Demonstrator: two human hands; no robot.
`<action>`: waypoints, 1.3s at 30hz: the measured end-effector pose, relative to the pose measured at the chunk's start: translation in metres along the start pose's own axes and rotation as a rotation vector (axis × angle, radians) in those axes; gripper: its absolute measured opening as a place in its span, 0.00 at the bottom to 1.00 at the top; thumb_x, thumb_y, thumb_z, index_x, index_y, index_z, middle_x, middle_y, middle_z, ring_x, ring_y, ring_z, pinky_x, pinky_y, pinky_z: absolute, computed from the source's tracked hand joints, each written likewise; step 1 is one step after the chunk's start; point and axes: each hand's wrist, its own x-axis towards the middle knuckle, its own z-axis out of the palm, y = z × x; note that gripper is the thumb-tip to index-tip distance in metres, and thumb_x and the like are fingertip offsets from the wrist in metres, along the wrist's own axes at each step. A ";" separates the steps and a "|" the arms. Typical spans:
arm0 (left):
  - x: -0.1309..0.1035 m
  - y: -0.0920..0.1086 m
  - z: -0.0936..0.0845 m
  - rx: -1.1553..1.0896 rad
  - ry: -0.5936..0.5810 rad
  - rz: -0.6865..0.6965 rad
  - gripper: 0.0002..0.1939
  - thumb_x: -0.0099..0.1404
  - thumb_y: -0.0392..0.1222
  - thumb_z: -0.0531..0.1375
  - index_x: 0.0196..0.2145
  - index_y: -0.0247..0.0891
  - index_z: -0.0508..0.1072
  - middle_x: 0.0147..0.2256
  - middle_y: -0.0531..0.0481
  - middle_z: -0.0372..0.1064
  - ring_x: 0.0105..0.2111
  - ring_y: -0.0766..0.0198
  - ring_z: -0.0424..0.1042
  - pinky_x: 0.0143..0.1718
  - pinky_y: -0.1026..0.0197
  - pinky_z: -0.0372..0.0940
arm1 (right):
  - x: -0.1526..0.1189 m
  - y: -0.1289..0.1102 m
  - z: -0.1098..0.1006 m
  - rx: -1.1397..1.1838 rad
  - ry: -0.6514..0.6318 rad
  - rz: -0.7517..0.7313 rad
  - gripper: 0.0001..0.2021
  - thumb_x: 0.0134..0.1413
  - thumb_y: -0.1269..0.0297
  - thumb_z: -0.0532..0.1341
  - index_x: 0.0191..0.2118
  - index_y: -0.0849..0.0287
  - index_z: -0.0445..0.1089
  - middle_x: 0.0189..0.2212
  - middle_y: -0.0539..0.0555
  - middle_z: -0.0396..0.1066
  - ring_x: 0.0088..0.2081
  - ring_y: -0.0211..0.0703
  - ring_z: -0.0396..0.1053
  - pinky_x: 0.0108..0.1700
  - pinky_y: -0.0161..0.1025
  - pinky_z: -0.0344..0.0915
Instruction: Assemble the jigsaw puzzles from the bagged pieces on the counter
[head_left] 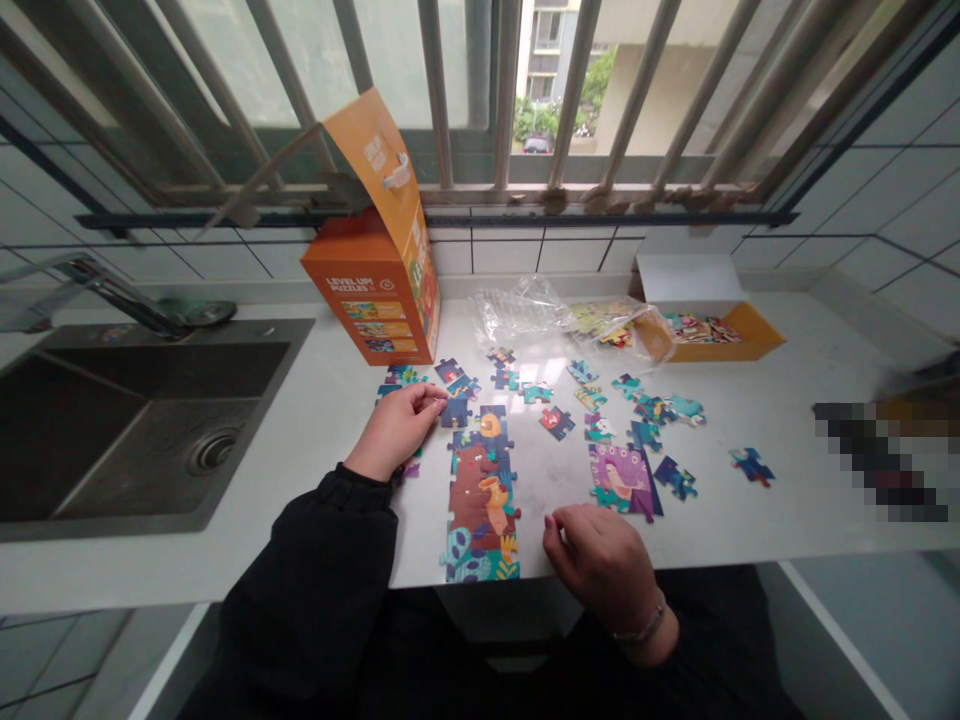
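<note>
My left hand (401, 425) is closed, its thumb and fingertips pinched at the left edge of a dark blue puzzle piece (455, 413). That piece lies just above a joined section of puzzle showing a brown bear (471, 490). Part of another joined strip (405, 376) shows behind the left hand, partly covered by it. Near the counter's front edge my right hand (604, 560) rests with curled fingers, and nothing shows in them. Beyond it lies a joined purple section with a bird (621, 478). A loose red and blue piece (557, 422) sits between the sections.
Several loose pieces (676, 478) are scattered to the right and behind. An open orange puzzle box (375, 300) stands at the back. Clear plastic bags (525, 312) and a yellow tray of pieces (739, 335) lie back right. The sink (150, 430) is at left.
</note>
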 end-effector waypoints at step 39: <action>-0.015 -0.005 -0.025 0.131 -0.095 -0.002 0.15 0.68 0.53 0.63 0.39 0.41 0.82 0.34 0.49 0.81 0.32 0.57 0.76 0.35 0.57 0.65 | -0.002 0.001 0.001 -0.015 -0.032 -0.009 0.14 0.74 0.67 0.58 0.32 0.54 0.65 0.24 0.49 0.64 0.28 0.43 0.65 0.36 0.45 0.56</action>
